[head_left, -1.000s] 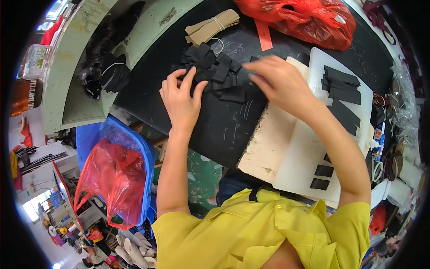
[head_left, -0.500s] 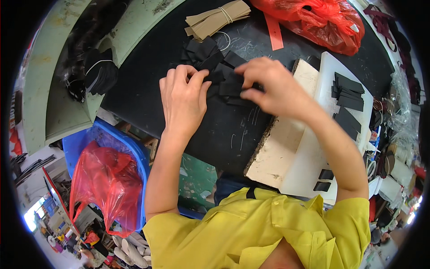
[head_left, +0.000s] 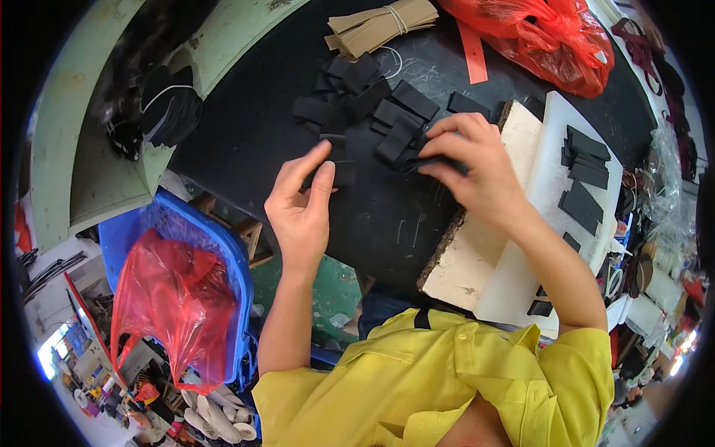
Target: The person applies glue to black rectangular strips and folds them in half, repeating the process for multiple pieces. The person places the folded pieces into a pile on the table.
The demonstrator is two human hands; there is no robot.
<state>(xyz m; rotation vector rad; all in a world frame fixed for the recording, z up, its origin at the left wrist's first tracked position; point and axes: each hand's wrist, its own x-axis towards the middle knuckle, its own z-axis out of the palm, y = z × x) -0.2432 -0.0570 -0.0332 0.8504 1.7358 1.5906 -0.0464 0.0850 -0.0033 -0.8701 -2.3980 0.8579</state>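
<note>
Black rubbery sheet covering the worktop (head_left: pixel 246 134), seen from above past a yellow shirt (head_left: pixel 447 380). Scattered at its middle, a loose heap of small black rectangular pieces (head_left: pixel 372 112), overlapping at odd angles.

Left hand (head_left: pixel 302 205) at the heap's near left edge, thumb and forefinger pinched on one black piece (head_left: pixel 341 173) lying just at the fringe of the heap. Right hand (head_left: pixel 473 171) at the heap's right edge, fingers curled down and gripping a thin black strip (head_left: pixel 439 161) that pokes out toward the left beneath the fingertips. Hands near each other, not touching.

Under the right wrist, a pale cream board (head_left: pixel 484 246) with a rough cork-like edge, partly overlapped by a white board (head_left: pixel 547 149). On the white board, more black rectangular pieces laid out in a neat row (head_left: pixel 585 167), well apart from the heap.

At the far edge of the worktop, a bundle of tan strips (head_left: pixel 380 22) tied with a band, a single red strip (head_left: pixel 473 48) beside it, and a red plastic bag (head_left: pixel 544 37) further right.

Below the worktop on the left, a blue bin (head_left: pixel 223 253) holding another red bag (head_left: pixel 175 313).
</note>
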